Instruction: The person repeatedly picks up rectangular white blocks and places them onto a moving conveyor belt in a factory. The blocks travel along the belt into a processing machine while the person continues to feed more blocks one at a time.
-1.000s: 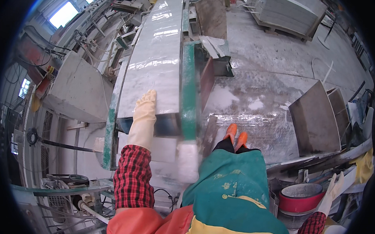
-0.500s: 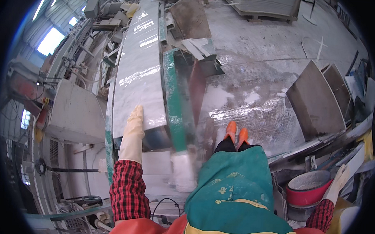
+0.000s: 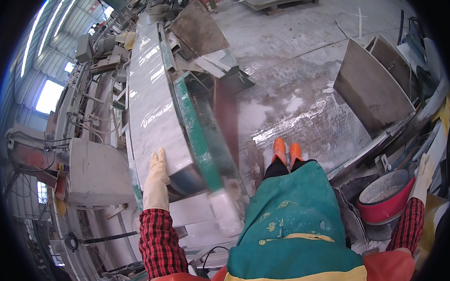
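Cream gloves cover both my hands. My left hand [image 3: 157,175] lies with its fingers stretched out at the near left end of a long, glossy white slab [image 3: 152,93], holding nothing. The slab rests on a belt-like bed whose dark rounded end [image 3: 186,183] shows below it. Far to the right, my right hand [image 3: 423,178] has its fingers extended alongside a pale grey strip [image 3: 439,148]; whether it touches the strip I cannot tell. Just left of that hand stands a red tub [image 3: 383,215] with a whitish, crusted inside.
A green metal rail [image 3: 198,132] runs along the slab's right side. Brown panels [image 3: 370,86] lean at the right. The floor [image 3: 305,111] looks wet with white patches. A box-shaped pale machine housing [image 3: 95,170] stands at the left. Offcuts [image 3: 218,63] lie beside the rail.
The whole view has shifted and turned slightly. The left fingers are a little more spread, still at the slab's end. My right hand has moved up in view, beyond the tub.
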The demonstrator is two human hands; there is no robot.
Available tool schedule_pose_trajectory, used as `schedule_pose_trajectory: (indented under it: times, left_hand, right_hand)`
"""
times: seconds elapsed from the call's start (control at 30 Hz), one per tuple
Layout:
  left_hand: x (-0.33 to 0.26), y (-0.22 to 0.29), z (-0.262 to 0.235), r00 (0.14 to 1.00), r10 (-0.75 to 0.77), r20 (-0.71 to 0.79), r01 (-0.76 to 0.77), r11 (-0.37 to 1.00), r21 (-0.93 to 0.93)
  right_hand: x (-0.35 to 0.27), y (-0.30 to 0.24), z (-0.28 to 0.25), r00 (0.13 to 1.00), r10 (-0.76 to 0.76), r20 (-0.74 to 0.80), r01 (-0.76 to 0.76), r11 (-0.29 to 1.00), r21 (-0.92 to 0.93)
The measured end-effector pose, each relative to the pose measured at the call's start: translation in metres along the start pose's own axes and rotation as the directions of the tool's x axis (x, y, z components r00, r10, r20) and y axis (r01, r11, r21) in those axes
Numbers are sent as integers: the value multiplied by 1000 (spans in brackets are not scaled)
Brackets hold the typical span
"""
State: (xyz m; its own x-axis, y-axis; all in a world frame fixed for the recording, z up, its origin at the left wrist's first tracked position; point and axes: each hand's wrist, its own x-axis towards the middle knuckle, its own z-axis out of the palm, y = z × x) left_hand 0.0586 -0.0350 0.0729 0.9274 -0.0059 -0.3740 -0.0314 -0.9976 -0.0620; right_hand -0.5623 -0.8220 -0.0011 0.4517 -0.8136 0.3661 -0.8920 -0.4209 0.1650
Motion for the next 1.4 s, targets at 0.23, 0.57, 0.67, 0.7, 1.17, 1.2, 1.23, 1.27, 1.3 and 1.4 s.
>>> schedule_pose_trajectory:
  times: [0.23, 0.57, 0.67, 0.7, 1.17, 1.2, 1.23, 1.27, 1.3, 1.4]
  left_hand:
    - [15, -18, 8, 994, 97, -41, -93, 991, 95]
    - [27, -22, 12, 998, 53, -20, -49, 985, 165]
    - [30, -22, 11, 999, 51, -15, -47, 980, 192]
    - [31, -23, 12, 999, 49, -13, -46, 981, 189]
    - [41, -29, 20, 994, 79, -77, -63, 978, 197]
    - [41, -28, 20, 995, 74, -71, -60, 981, 183]
    - [40, -27, 20, 995, 66, -69, -53, 982, 182]
    - [40, -26, 20, 995, 64, -81, -47, 980, 195]
    - [39, -24, 19, 995, 65, -74, -52, 985, 165]
    - [36, -19, 15, 995, 66, -74, -55, 988, 145]
  right_hand:
    - [11, -20, -10, 905, 390, 170, -412, 902, 127]
    - [8, -40, -31, 886, 410, 218, -434, 898, 74]
    - [-1, -33, -23, 952, 280, 125, -299, 938, 177]
    - [-4, -30, -19, 974, 212, 75, -223, 955, 197]
    - [-12, -20, 1, 980, 198, 18, -196, 949, 245]
    - [-12, -21, 1, 976, 216, 37, -219, 950, 223]
    - [-11, -23, -1, 965, 253, 69, -262, 941, 215]
    - [-11, -25, -4, 967, 243, 77, -254, 947, 199]
    - [-11, -28, -7, 963, 251, 98, -266, 944, 197]
    - [-11, -37, -18, 953, 277, 123, -296, 937, 186]
